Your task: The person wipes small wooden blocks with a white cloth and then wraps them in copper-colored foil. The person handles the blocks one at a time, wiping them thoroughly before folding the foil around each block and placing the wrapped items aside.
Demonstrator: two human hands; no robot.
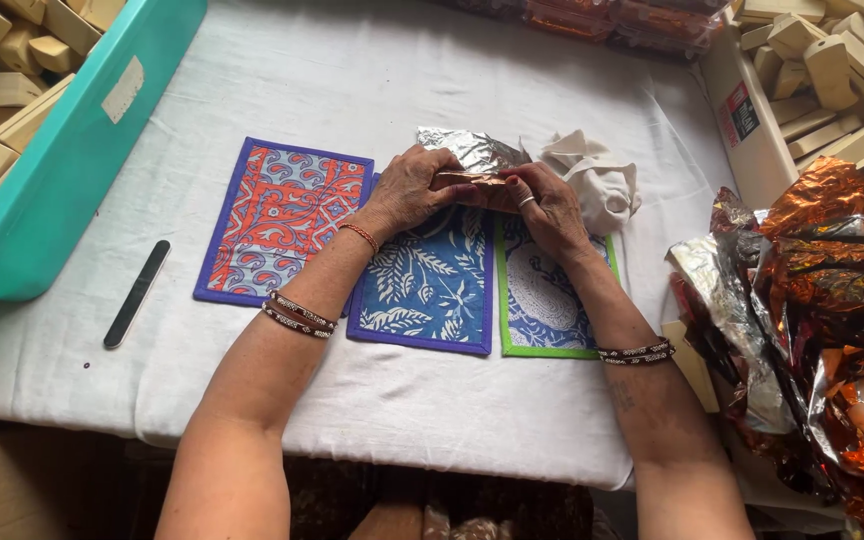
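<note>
1. Head view: the left hand (407, 190) and the right hand (544, 205) meet over the middle of the white cloth-covered table (372, 400). Both pinch a small tan block (477, 186) between fingers and thumbs, and a crinkled sheet of silver foil (472, 150) is folded around it.
2. Under the hands lie 3 quilted patterned mats: a red and blue mat with purple edge (277, 220), a blue leaf-print mat (432, 290) and a blue mat with green edge (542, 300).
3. A crumpled white cloth (597, 175) lies just beside the right hand.
4. A black nail file (136, 293) lies near the teal plastic bin (72, 160) of tan blocks.
5. A heap of copper foil sheets (822, 300) is at the right.
</note>
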